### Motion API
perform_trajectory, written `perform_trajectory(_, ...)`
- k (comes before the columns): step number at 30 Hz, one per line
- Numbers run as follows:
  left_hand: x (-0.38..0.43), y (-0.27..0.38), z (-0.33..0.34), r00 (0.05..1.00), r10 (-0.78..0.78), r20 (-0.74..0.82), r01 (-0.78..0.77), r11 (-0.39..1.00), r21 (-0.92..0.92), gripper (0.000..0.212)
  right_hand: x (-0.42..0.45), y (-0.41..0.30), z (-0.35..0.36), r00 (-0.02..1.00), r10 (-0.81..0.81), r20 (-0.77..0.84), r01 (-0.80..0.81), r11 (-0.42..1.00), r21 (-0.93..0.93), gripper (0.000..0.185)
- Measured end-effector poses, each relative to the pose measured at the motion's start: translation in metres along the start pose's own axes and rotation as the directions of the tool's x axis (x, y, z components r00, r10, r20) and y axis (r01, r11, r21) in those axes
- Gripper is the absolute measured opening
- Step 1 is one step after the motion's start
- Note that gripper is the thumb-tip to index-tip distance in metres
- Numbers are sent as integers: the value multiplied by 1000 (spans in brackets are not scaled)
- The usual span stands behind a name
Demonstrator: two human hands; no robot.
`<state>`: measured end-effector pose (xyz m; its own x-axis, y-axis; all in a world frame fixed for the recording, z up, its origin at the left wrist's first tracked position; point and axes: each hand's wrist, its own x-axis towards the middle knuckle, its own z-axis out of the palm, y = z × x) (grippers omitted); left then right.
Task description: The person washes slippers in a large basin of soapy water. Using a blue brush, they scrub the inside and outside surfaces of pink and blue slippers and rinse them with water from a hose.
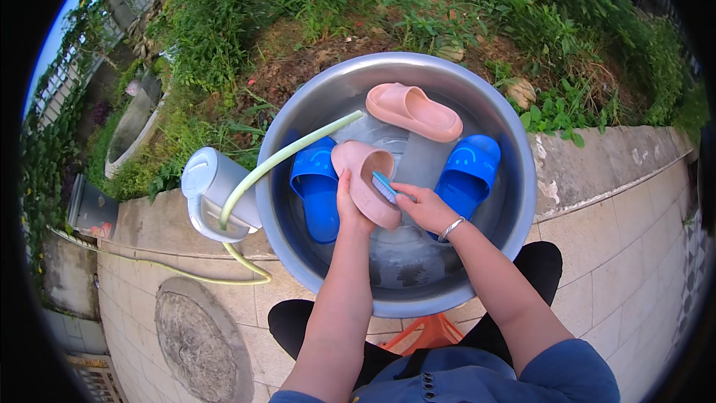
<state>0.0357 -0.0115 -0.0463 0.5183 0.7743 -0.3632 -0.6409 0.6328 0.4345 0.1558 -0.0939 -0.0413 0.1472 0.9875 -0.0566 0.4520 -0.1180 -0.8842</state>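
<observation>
My left hand grips a pink slide sandal by its side, tilted above the big metal basin. In my right hand is a small blue scrub brush with pale bristles, set against the sandal's footbed. A second pink slide sandal lies at the basin's far side. One blue slide sandal is at the left in the basin, partly behind the held sandal. Another blue slide sandal, with a printed smiling face, rests at the right, its heel partly hidden by my right hand.
A yellow-green hose passes through the handle of a grey-white pitcher and over the basin's left rim. An orange plastic stool shows below the basin. Beyond a low concrete curb grow weeds. A round stone slab is at lower left.
</observation>
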Motion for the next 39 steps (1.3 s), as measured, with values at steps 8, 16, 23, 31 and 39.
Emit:
perform_trajectory(8,-1,-4,-3,992,93,87,-81,988,-132,47,-7,-38,-22,928,362,-91,-329,908,260,73)
perform_trajectory(16,11,-13,-9,1000,-6,-12,8,989,145,43,-5,-24,-26,911,89,-403,-21,985,170,67)
perform_trajectory(23,-5,1,-4,997,-56,-46,54,998,-38,60,-23,-54,-37,973,-50,-224,-19,955,-297,63)
perform_trajectory(31,-15,8,13,995,-85,53,87,996,-35,62,-28,-52,-52,964,-226,-141,145,889,-435,59)
perform_trajectory(39,-13,11,12,990,-123,-73,119,991,-54,48,-49,-58,-61,942,-269,-201,100,796,-597,45)
